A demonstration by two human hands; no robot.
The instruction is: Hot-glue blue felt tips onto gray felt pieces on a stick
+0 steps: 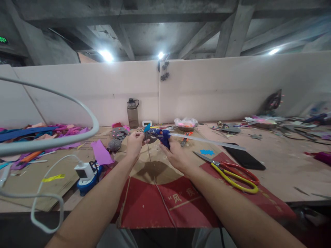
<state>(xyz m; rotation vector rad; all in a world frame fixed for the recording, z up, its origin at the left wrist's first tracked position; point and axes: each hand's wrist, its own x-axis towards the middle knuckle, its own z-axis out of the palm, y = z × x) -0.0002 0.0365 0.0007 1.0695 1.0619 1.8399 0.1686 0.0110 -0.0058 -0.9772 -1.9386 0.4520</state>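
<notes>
My right hand (173, 151) is wrapped round the handle of a blue hot glue gun (163, 137). A long translucent glue stick (207, 139) sticks out of its back end to the right. In a pinch, my left hand (134, 144) holds a small blue felt piece (147, 128) near the gun's nozzle. A thin cord (149, 153) hangs below my left fingers; whether it joins the felt is too small to tell. Both hands are above a cardboard sheet with a red printed part (165, 203).
Large scissors with red and yellow handles (232, 175) lie at right, by a blue felt cutout (207, 152) and a black phone-like slab (244, 156). At left are a white charger (84, 170), a cable (38, 186) and felt scraps (69, 132). A bottle (133, 115) stands behind.
</notes>
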